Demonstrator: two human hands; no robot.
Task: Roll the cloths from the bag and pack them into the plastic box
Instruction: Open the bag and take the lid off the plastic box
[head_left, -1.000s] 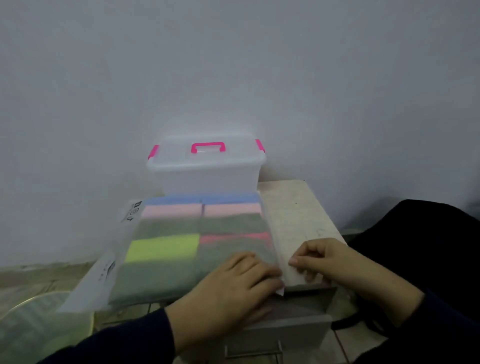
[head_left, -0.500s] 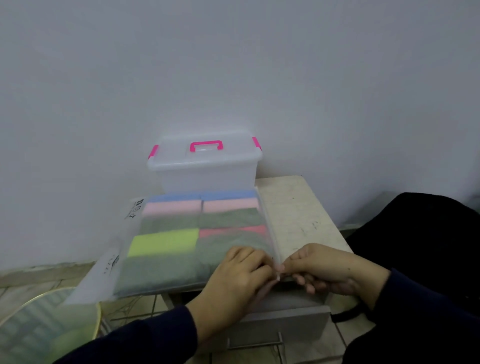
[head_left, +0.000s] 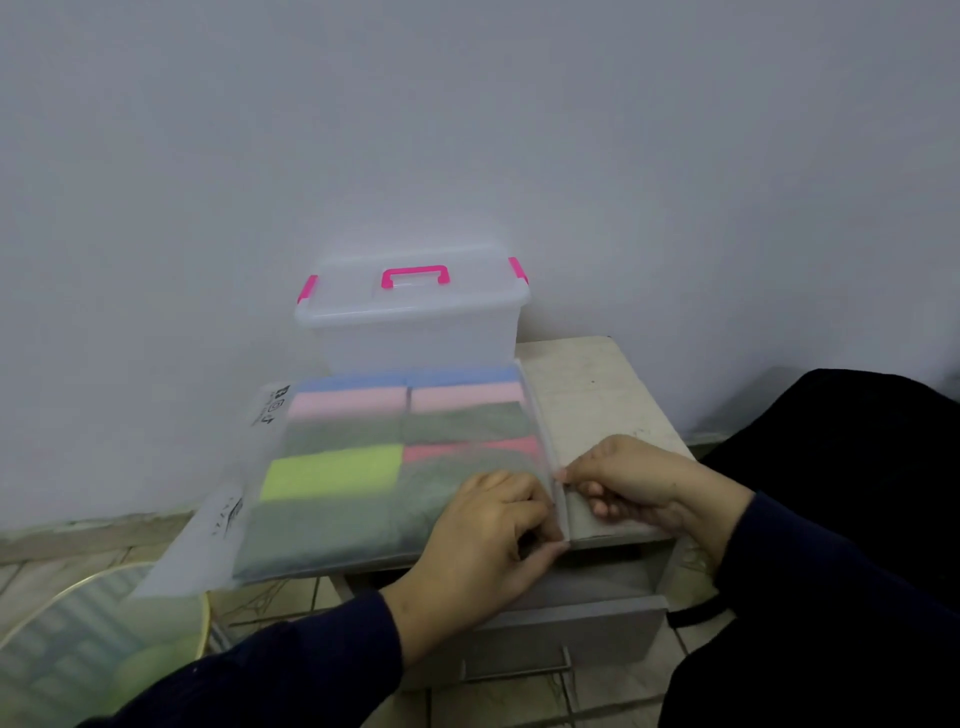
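— Frosted plastic is what both sets of fingers are closed on. The left hand lies on the near right corner of the bag, its fingers curled and pinching the bag's right edge strip. The right hand meets it from the other side, fingers bent, pinching the same strip just beside the left thumb.

— And the cloths?

— Inside the bag, flat and folded, none rolled yet. Through the hazy plastic the cloths show as bands in two columns: blue at the far end, then pink, then grey-green; lower down a yellow-green block on the left and a red strip on the right, with more grey-green nearest the person. I count about ten patches, though the blur makes an exact count of cloths unsure.

— Where does the bag lie?

— On the bench, its left part hanging past the edge.

— The box?

— One clear plastic box stands behind the bag against the wall, touching its far edge, lid on. It has one pink handle on top and two pink clips, one at each end.

— Any writing?

— Dark print on the bag's left margin, too blurred to read.

— Anything else?

— A drawer under the bench stands partly open, and a round mesh object with a gold rim sits on the floor at lower left.
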